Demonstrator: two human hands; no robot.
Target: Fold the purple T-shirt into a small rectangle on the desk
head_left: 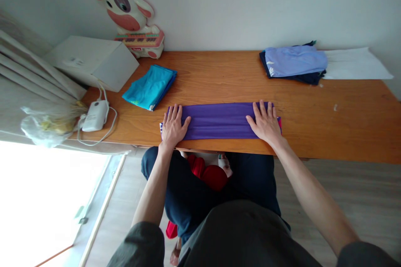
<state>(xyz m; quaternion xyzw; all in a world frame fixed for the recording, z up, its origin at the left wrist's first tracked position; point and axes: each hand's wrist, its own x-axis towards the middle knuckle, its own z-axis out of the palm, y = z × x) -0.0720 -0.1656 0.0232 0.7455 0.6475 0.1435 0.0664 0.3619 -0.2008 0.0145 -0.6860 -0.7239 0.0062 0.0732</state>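
Note:
A purple cloth (219, 121) lies folded into a long flat strip along the front edge of the wooden table. My left hand (173, 126) rests flat on its left end, fingers spread. On the right end lies my right hand (265, 122), palm down with its fingers apart. Bits of patterned fabric peek out at both ends of the strip, white and dark at the left, pink at the right. Neither hand grips the cloth.
Folded blue cloth (152, 87) lies back left, near a white box (94, 60), a white adapter (95, 115) with a cable, and a cow toy keyboard (134, 16). Lavender and navy folded clothes (294, 61) lie back right beside white paper (354, 64). The table (344, 121) ends before my lap.

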